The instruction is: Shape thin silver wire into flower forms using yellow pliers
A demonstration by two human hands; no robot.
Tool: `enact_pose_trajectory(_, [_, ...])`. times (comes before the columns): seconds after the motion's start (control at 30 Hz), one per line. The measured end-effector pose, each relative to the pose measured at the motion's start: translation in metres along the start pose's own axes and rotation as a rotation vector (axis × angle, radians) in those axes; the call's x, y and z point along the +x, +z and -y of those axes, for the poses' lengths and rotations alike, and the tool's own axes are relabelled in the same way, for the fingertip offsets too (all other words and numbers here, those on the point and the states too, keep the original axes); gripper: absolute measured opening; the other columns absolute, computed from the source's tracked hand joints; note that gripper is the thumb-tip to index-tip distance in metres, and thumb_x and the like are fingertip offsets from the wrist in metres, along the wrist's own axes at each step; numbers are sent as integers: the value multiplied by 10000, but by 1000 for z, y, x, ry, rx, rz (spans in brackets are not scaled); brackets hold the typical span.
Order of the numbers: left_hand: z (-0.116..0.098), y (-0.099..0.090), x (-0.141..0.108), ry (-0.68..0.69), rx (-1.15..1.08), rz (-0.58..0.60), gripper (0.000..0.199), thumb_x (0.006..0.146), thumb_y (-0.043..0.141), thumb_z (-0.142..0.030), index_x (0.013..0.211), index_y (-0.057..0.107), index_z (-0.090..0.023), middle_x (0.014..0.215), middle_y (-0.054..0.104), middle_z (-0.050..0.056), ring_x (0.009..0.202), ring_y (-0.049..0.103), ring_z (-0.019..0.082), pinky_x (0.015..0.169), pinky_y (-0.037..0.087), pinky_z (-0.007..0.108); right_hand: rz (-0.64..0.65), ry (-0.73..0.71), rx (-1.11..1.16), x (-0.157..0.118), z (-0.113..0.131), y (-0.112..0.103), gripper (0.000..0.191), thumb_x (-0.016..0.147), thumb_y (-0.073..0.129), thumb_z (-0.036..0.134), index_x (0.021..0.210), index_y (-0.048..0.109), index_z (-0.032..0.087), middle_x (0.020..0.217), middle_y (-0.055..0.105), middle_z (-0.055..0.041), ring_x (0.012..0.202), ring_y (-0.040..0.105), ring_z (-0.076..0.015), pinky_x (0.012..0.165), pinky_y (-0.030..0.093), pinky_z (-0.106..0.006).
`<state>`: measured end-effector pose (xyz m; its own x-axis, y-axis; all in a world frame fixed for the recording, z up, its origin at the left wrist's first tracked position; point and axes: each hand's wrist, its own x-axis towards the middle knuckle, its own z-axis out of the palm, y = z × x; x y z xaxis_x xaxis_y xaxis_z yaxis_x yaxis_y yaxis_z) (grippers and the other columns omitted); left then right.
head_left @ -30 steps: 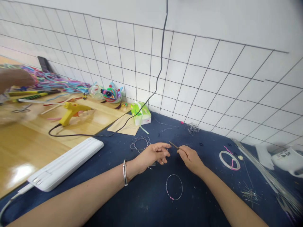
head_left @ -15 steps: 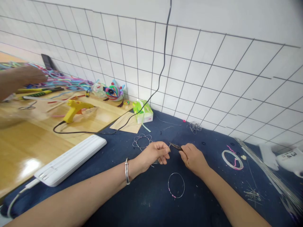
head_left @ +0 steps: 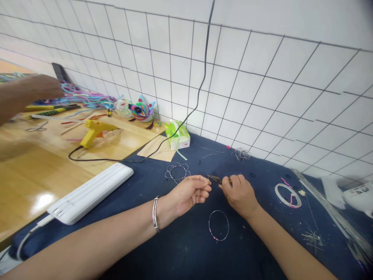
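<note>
My left hand (head_left: 190, 193) is closed, its thumb and forefinger pinching a thin wire whose short end (head_left: 208, 178) just shows at the fingertips. The rest of that wire is mostly hidden by the fingers. In my right hand (head_left: 239, 195) is a pair of pliers (head_left: 215, 179), its dark jaws pointing left, close to the left fingertips. Whether the jaws touch the wire is too small to tell. Below the hands lies a wire ring (head_left: 228, 229) with several pink beads. Behind my left hand rests a flower-shaped wire piece (head_left: 178, 165), partly covered.
On the left are a yellow glue gun (head_left: 92, 133), a white power strip (head_left: 90, 194) and another person's hand (head_left: 48, 86). A tissue pack (head_left: 178, 134) stands near the wall. Rightward lie a white ring-shaped spool (head_left: 276, 192), wire scraps (head_left: 314, 238) and a bundle of long wires (head_left: 323, 206).
The wire end at my left fingertips shows less, and my left hand has turned slightly. My right hand still grips the pliers. The other person's hand moved a little right; the view shifted slightly.
</note>
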<state>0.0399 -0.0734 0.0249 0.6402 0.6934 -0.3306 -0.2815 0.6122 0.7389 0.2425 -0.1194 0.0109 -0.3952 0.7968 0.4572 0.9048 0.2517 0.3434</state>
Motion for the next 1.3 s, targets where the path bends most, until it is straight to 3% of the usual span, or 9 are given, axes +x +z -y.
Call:
enact_pose_trajectory(0.3, [-1, 7, -5, -24, -136, -84, 32, 753, 565, -98, 778, 562, -117, 668, 606, 18, 491, 555, 54, 457, 451, 160, -14, 35, 93, 0, 5, 6, 288, 898, 349, 400, 994, 526, 193, 734, 476, -85, 707, 401, -195, 565, 272, -316])
enact_pose_trajectory(0.5, [2, 9, -3, -18, -150, -122, 26, 759, 551, -101, 738, 566, -106, 639, 591, 11, 469, 544, 46, 449, 450, 158, -25, -15, 19, 3, 9, 12, 271, 890, 379, 387, 982, 528, 181, 726, 475, -80, 701, 390, -190, 565, 270, -315])
enact_pose_trajectory(0.6, [2, 9, -5, -12, -140, -93, 24, 771, 565, -128, 766, 571, -106, 680, 616, 25, 512, 576, 62, 485, 473, 172, -36, -12, -3, 2, 9, 13, 270, 886, 384, 391, 971, 531, 180, 725, 473, -75, 702, 385, -188, 574, 274, -314])
enact_pose_trajectory(0.83, [2, 3, -5, 4, -45, 26, 246, 799, 572, -346, 892, 581, -119, 766, 639, 55, 598, 614, 106, 479, 466, 190, -40, 19, -3, -3, 0, 2, 287, 883, 383, 404, 986, 534, 183, 769, 485, -85, 727, 395, -197, 620, 293, -325])
enact_pose_trajectory(1.03, [4, -1, -1, 10, -62, 53, 153, 777, 607, -240, 864, 589, -115, 740, 622, 32, 541, 573, 60, 448, 444, 146, -102, -45, -66, -2, -1, 2, 273, 877, 409, 404, 979, 538, 185, 750, 485, -70, 705, 394, -179, 614, 279, -317])
enact_pose_trajectory(1.3, [-2, 6, -6, -29, -124, -41, 60, 782, 555, -117, 804, 589, -73, 671, 585, 22, 464, 531, 30, 420, 445, 125, -132, -83, -135, -1, 7, 5, 292, 857, 449, 417, 987, 541, 172, 740, 491, -65, 701, 401, -178, 603, 278, -317])
